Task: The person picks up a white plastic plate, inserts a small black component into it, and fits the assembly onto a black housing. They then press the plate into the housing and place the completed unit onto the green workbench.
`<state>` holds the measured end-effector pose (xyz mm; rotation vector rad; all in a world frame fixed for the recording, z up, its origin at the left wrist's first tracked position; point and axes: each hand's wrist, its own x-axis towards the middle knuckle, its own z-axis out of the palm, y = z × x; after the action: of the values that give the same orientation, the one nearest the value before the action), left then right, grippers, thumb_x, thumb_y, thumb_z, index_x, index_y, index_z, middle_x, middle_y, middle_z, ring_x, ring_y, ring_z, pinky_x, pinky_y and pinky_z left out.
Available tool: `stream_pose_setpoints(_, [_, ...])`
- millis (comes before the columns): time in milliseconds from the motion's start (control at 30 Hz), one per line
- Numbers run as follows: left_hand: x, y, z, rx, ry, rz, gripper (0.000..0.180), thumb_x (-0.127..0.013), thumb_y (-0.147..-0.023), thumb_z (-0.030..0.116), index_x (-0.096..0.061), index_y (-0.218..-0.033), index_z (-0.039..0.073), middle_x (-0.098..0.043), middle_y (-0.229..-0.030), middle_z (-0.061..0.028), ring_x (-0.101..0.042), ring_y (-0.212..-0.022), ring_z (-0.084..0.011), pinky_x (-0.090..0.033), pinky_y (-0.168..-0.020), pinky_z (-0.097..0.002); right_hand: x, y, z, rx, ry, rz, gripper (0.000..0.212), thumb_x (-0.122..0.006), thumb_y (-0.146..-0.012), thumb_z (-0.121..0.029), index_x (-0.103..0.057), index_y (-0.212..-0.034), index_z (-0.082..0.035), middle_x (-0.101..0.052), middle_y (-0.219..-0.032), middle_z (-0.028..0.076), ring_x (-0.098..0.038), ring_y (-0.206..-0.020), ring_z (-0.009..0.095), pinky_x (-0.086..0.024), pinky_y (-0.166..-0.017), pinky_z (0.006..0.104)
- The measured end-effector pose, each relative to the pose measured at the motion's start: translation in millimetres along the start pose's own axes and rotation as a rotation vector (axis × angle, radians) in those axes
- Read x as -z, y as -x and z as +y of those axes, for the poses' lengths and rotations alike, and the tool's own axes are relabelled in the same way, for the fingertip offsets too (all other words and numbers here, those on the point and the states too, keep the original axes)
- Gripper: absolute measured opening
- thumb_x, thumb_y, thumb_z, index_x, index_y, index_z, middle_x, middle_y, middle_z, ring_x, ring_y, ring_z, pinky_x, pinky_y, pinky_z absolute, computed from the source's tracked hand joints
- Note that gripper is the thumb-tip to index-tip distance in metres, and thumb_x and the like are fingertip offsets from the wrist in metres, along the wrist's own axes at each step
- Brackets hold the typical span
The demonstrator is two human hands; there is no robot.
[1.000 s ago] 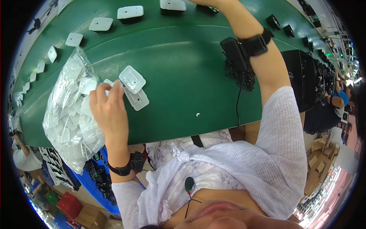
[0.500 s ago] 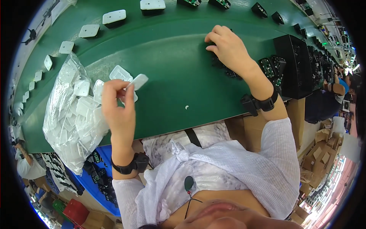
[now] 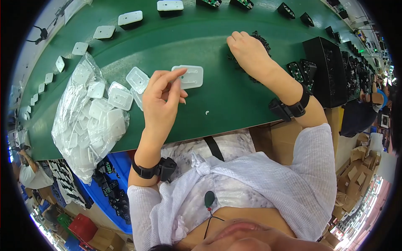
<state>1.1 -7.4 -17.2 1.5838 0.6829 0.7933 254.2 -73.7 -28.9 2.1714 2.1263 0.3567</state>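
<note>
My left hand grips a translucent white plastic cover by its left end, index finger over it and thumb close to the edge. The cover's recessed side faces up, above or on the green table. Over a heap of small black parts is my right hand, fingers bent down and pressed together. Its fingertips are hidden, so I cannot make out what they hold. Left of my left hand, several loose white covers lie beside a clear plastic bag full of similar covers.
Black housings with white lids stand along the far side of the green table. Open black housings with circuit boards continue right. A black box stands at right beside circuit-board units. Below the table's left edge is a blue bin.
My left hand has moved right with the white cover, which has turned from tilted to facing up. My right hand has shifted slightly, its fingers now more bent. The lidded housings have shifted slightly right.
</note>
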Motion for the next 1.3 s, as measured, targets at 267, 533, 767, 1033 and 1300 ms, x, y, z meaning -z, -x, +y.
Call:
stream_pose_setpoints(267, [-8, -17, 10, -0.088, -0.127, -0.021, 0.014, -0.061, -0.091, 0.001, -0.071, -0.101, 0.001, -0.061, -0.087, -0.0048, -0.059, -0.060, -0.0098, -0.045, -0.052, -0.0221, 6, 6, 13, -0.085, -0.348, 0.295, 0.008, -0.058, -0.083, 0.003, -0.053, -0.089, -0.001, -0.053, -0.083, 0.011, -0.055, -0.079, 0.030, -0.048, -0.073, 0.0365])
stream_pose_setpoints(533, [-10, -30, -12, -0.087, -0.131, 0.011, 0.014, -0.061, -0.091, 0.000, -0.071, -0.100, 0.001, -0.060, -0.086, -0.0048, -0.060, -0.060, -0.0100, -0.045, -0.051, -0.0225, 13, 19, -9, -0.103, -0.537, 0.282, 0.016, -0.069, -0.082, -0.008, -0.057, -0.091, -0.003, -0.053, -0.082, 0.010, -0.056, -0.080, 0.029, -0.047, -0.071, 0.0379])
stream_pose_setpoints(767, [-10, -31, -11, -0.076, -0.124, 0.024, 0.015, -0.060, -0.091, 0.000, -0.071, -0.101, 0.002, -0.060, -0.086, -0.0047, -0.059, -0.060, -0.0100, -0.045, -0.050, -0.0221, 2, 28, -24, -0.162, -0.391, 0.220, 0.016, -0.068, -0.079, -0.005, -0.055, -0.088, -0.003, -0.052, -0.086, 0.010, -0.055, -0.083, 0.029, -0.048, -0.073, 0.0378])
stream_pose_setpoints(1033, [-9, -27, -13, -0.111, -0.152, 0.033, 0.015, -0.060, -0.091, -0.002, -0.070, -0.101, 0.002, -0.060, -0.086, -0.0051, -0.059, -0.060, -0.0103, -0.045, -0.051, -0.0224, 4, 30, -24, -0.115, -0.233, 0.197, 0.027, -0.058, -0.073, 0.010, -0.054, -0.097, 0.000, -0.050, -0.093, 0.013, -0.052, -0.091, 0.031, -0.047, -0.079, 0.0358])
stream_pose_setpoints(1300, [-11, -14, -8, -0.156, -0.190, 0.038, 0.015, -0.062, -0.089, -0.002, -0.069, -0.102, 0.001, -0.060, -0.086, -0.0059, -0.059, -0.060, -0.0114, -0.046, -0.051, -0.0233, 43, 23, -45, -0.272, -1.130, 0.203, 0.015, -0.062, -0.088, 0.001, -0.061, -0.102, 0.004, -0.061, -0.096, 0.010, -0.063, -0.083, 0.018, -0.053, -0.071, 0.0283])
